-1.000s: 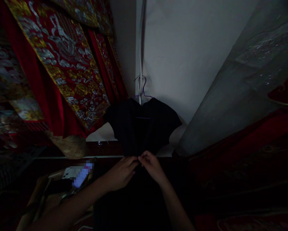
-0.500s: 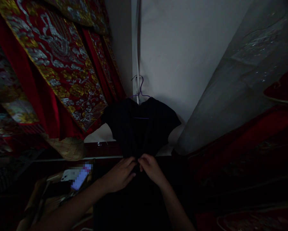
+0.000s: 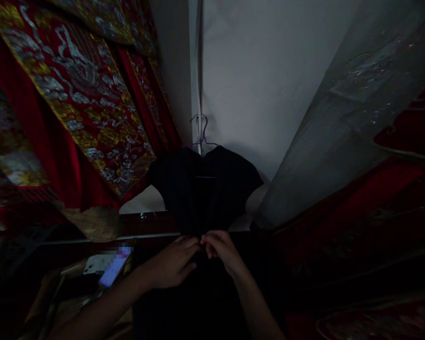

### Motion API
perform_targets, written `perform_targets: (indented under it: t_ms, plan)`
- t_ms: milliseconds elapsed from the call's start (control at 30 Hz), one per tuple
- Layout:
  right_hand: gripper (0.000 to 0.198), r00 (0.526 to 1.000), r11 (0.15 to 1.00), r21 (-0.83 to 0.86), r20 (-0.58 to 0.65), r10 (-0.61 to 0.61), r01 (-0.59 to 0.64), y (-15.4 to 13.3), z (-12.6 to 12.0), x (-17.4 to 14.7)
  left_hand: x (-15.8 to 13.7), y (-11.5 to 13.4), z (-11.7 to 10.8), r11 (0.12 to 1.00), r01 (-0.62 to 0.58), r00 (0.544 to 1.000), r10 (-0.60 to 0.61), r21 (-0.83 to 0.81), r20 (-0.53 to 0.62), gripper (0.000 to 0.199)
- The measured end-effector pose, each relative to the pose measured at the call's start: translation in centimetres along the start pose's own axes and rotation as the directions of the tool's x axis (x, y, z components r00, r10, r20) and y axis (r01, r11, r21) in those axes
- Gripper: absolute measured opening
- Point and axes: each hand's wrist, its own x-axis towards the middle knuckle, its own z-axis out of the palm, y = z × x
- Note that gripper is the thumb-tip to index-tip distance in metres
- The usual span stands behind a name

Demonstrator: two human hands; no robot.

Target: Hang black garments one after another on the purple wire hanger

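Observation:
A dark short-sleeved garment (image 3: 229, 184) with an open V-shaped neckline hangs against the wall on a thin purple hanger (image 3: 204, 137). Both my hands meet at its front edges, at the bottom of the neckline. My left hand (image 3: 173, 262) has its fingertips closed on the cloth there, with the thumb lower and apart. From the other side, my right hand (image 3: 221, 248) pinches the front edge between curled fingers and thumb. The cloth is too dark to show any fastening at the fingertips, and its lower part merges into shadow.
Red embroidered cloth (image 3: 91, 94) with gold and silver patterns hangs at the left. A lit phone (image 3: 115, 269) lies at the lower left beside a pale, blurred item. Clear plastic sheeting (image 3: 318, 127) slants down the right, near more red fabric (image 3: 354, 203).
My view has shifted slightly, so the scene sits a little farther left and lower. Both hands stay at the garment's front, with only small finger movements.

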Motion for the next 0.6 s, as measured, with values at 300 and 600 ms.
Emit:
perform_targets:
  t_ms: [300,600]
  plan:
    - [0.037,0.999,0.999,0.015,-0.003,-0.046,0.046,-2.4,-0.5,1.2,0.2,0.3,-1.0,0.999,-0.034,0.999,0.034,0.030,0.021,0.033]
    - [0.030,0.963,0.964,-0.019,-0.041,-0.267,0.266,-7.8,-1.6,1.3,0.5,0.8,0.5,1.000,0.008,0.999,-0.008,0.021,0.037,0.030]
